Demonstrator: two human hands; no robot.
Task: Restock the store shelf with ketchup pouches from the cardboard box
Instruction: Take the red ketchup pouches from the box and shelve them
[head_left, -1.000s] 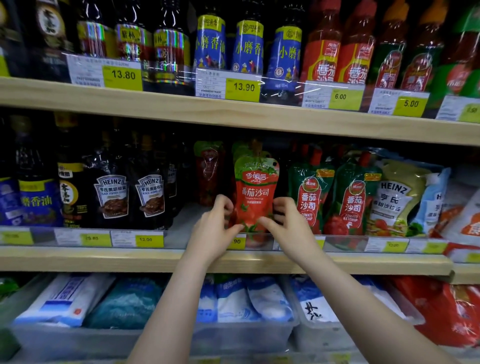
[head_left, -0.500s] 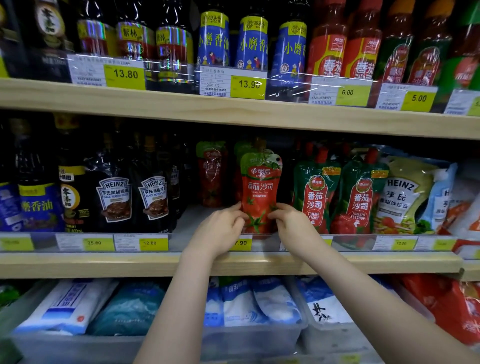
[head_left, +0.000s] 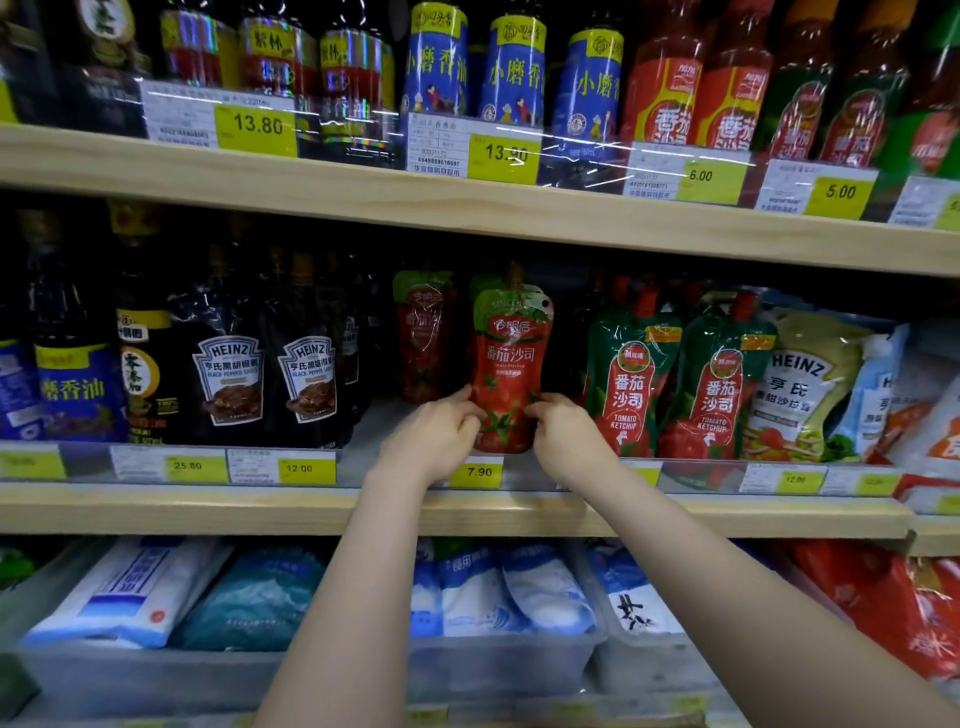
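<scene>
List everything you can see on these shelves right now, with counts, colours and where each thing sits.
Held ketchup pouch: one, red with green top, upright at middle shelf front, above the 7.90 tag.
Pouch behind it: one, red and green, further back to the left.
Tomato ketchup pouches: at least two, green and red, right of the held one.
Heinz salad dressing pouch: one, yellow-green, further right.
Heinz black pepper sauce pouches: two in front, black, middle shelf left.
Blue-labelled bottles: three, top shelf centre.
Red sauce bottles: two, top shelf right.
Salt bags: several, white and blue, in clear bins on the bottom shelf.
Left hand: on the held pouch's lower left edge.
Right hand: on its lower right edge.
</scene>
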